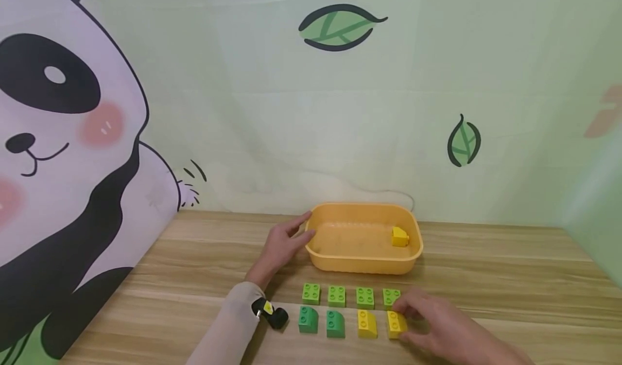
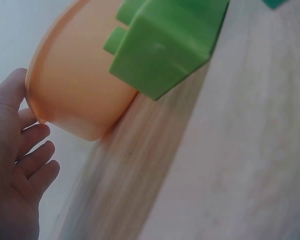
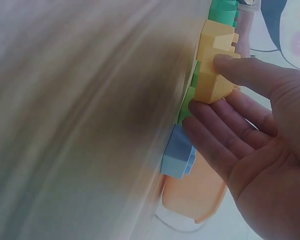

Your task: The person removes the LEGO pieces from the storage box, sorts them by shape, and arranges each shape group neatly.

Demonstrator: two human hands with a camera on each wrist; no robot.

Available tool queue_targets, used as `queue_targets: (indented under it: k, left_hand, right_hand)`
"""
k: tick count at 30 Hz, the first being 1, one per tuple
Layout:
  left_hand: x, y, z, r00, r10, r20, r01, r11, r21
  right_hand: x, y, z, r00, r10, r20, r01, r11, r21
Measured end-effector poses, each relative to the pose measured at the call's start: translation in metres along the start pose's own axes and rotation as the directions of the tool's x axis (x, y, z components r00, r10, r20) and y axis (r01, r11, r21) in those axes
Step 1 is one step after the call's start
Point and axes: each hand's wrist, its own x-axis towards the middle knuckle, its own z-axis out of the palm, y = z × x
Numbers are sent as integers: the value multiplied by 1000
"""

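Observation:
My left hand [image 1: 281, 245] holds the left rim of an orange plastic basket [image 1: 362, 265]; in the left wrist view its thumb and a finger meet at the rim, the other fingers loosely bent. A sloped yellow toy brick [image 1: 400, 237] lies inside the basket at the right. My right hand [image 1: 439, 322] pinches another sloped yellow brick [image 3: 215, 82] at the right end of the front row, thumb on one side and fingers on the other. To its left stands a similar yellow brick [image 1: 366, 323].
Two dark green sloped bricks [image 1: 308, 319] continue the front row leftward. Behind runs a row of several light green bricks [image 1: 336, 296]. A blue brick [image 3: 179, 152] shows in the right wrist view. A patterned panda cloth [image 1: 243, 111] backs the wooden table [image 1: 194, 278].

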Motion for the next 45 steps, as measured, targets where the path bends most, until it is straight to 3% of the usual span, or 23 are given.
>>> queue_targets:
  k: [19, 33, 37, 40, 45]
  left_hand:
    - [1, -1, 0, 1000, 13, -7, -13, 1000, 14]
    - [0, -2, 0, 1000, 8, 5, -8, 1000, 2]
    - [1, -2, -1, 1000, 9, 12, -9, 1000, 11]
    - [1, -1, -1, 1000, 15, 12, -15, 1000, 11]
    - [0, -1, -1, 1000, 18, 10, -18, 1000, -4]
  right_hand:
    - [4, 3, 2, 999, -4, 36, 3, 1000, 16]
    - [-1, 0, -6, 997, 48, 59, -53, 995, 87]
    - [-2, 0, -14, 996, -85, 3, 85, 996, -6]
    - [-1, 1, -21, 978, -205, -51, 200, 976, -88]
    - [2, -1, -38, 974, -207, -92, 197, 975, -104]
